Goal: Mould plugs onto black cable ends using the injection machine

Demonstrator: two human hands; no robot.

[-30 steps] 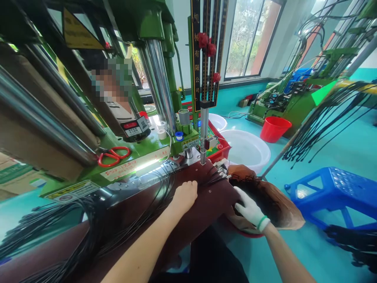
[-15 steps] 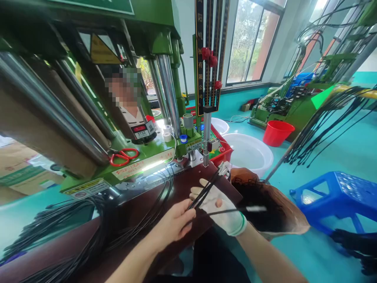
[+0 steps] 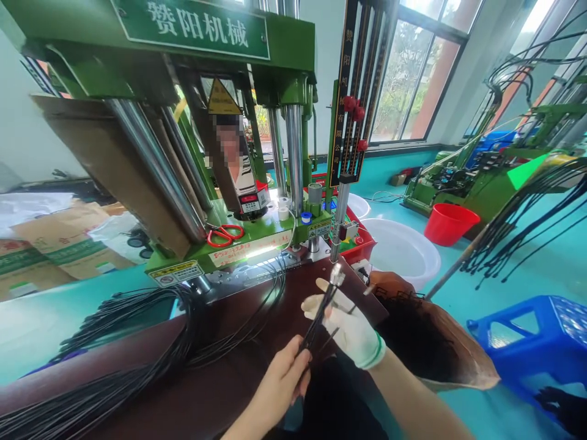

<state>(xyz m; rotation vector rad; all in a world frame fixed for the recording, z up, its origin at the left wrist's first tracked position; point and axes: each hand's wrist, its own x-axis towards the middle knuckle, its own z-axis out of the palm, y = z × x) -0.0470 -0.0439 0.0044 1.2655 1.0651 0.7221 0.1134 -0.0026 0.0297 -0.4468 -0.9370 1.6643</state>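
My left hand (image 3: 290, 366), bare, is closed around a bundle of thin black cables (image 3: 318, 315). Silvery connectors (image 3: 337, 276) tip the bundle's upper end. Behind the cables is my right hand (image 3: 355, 330), in a white glove with a green cuff; its fingers are stretched out and apart. Its bare thumb tip is beside the bundle, and I cannot tell whether it presses on it. A single cable (image 3: 331, 336) slants across the glove, its far end blurred. Below both hands lies the dark red tabletop (image 3: 238, 379).
A green press (image 3: 275, 235) stands ahead, with red-handled scissors (image 3: 224, 234) on its bed. More black cables (image 3: 169, 348) lie at left. On the right are a brown sack (image 3: 477, 360) of black pieces, a white tub (image 3: 428, 256), a red bucket (image 3: 452, 223) and a blue stool (image 3: 518, 330).
The view has shifted, so the press sits lower and farther right. The bundle stands more upright, and the single cable's end has swung up from the right. My right thumb is closer to the bundle.
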